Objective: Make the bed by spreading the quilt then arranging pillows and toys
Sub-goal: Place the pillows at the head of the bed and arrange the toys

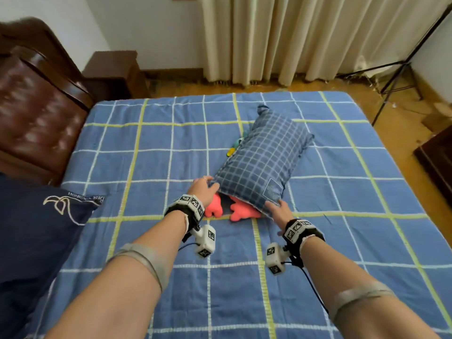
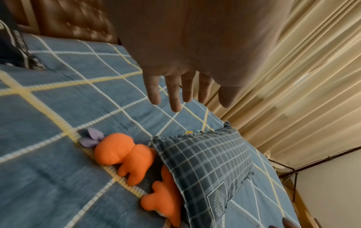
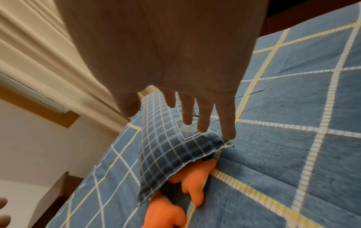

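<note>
A blue quilt (image 1: pixel 146 241) with a white and yellow grid lies spread over the bed. On it, near the middle, a dark-blue checked pillow (image 1: pixel 264 157) lies slanted. An orange plush toy (image 1: pixel 242 211) sticks out from under its near end. My left hand (image 1: pixel 203 189) is at the pillow's near left corner and my right hand (image 1: pixel 278 209) at its near right corner. In the wrist views the left hand (image 2: pixel 175 86) and the right hand (image 3: pixel 195 111) have straight, spread fingers just over the pillow (image 3: pixel 166 148) and grip nothing. The toy (image 2: pixel 125 152) has a purple bow.
A navy pillow (image 1: pixel 36 228) lies at the bed's left, by the brown padded headboard (image 1: pixel 31 113). A small green and yellow toy (image 1: pixel 232 148) peeks from behind the checked pillow. A nightstand (image 1: pixel 115 72), curtains (image 1: pixel 305 37) and a black stand (image 1: pixel 401 69) line the far side.
</note>
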The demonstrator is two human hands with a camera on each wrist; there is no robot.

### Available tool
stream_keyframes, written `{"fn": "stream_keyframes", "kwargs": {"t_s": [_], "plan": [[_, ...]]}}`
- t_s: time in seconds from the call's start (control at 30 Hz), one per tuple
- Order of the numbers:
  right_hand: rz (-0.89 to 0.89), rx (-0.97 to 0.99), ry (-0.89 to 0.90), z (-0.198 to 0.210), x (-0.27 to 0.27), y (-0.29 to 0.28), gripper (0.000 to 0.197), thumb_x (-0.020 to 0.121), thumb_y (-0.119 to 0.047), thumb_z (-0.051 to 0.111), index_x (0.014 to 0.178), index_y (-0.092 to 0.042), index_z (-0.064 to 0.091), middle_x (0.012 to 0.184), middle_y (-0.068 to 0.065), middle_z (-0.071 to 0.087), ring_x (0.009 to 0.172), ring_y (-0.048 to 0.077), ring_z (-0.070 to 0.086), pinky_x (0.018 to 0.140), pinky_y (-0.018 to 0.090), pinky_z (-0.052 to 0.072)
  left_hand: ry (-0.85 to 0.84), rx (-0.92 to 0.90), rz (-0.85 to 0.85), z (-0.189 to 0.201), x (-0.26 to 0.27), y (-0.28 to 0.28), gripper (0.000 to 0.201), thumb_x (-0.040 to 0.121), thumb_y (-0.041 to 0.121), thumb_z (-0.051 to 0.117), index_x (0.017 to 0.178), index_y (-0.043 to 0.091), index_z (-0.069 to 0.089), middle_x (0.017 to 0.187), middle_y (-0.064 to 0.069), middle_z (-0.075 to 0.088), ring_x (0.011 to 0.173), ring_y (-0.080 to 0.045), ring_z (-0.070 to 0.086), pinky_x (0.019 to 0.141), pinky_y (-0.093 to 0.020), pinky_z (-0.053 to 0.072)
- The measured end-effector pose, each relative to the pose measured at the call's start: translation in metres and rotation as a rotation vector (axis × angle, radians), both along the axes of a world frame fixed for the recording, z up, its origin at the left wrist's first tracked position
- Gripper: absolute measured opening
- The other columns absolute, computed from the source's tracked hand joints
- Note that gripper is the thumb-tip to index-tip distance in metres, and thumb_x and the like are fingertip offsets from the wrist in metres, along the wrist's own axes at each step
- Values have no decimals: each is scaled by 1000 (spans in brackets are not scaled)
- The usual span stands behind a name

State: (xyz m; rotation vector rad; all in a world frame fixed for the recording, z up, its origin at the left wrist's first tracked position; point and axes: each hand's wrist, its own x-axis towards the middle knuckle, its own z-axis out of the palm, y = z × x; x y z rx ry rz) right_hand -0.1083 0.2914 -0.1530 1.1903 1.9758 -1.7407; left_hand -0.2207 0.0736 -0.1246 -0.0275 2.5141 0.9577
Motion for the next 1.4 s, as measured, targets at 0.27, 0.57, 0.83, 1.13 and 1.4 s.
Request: {"fn": "stream_keyframes", "kwargs": {"t_s": [0.27,0.57,0.83,1.13,1.4], "plan": [[-42,16,-17,-161,-118,62,100,81,-61,65,155,-24,10,162,9,18,145,35,27,115,55,28,-12,-174,-157,-146,-123,104,74,90,47,58,151,14,30,152,-13,36,136,-35,39,115,-45,31],[-86,176,-125,-348,-177,69,101,86,-60,58,156,-22,-5,160,22,9,146,41,19,118,51,19,-140,-83,-68,-333,-186,133,88,84,56,64,147,6,30,149,-15,43,134,-34,44,109,-40,36],[-264,252,0,-343,-156,79,65,80,-34,77,132,-10,46,128,16,61,119,33,57,104,38,42,-64,-93,-194,-316,-160,132,53,87,28,69,128,7,43,132,-20,52,119,-41,53,101,-49,44],[-169,192,225,-158,-122,-27,35,83,-9,72,116,-9,61,113,12,68,108,28,63,99,41,49,85,125,37,-117,-107,13,53,90,4,63,137,17,41,132,-11,52,116,-30,54,90,-28,40],[98,175,427,-13,-137,-204,33,82,-10,73,114,-7,63,108,9,69,103,22,63,90,30,47,190,77,261,28,-76,-187,52,93,5,59,140,17,41,138,-11,51,120,-32,54,95,-33,42]]}}
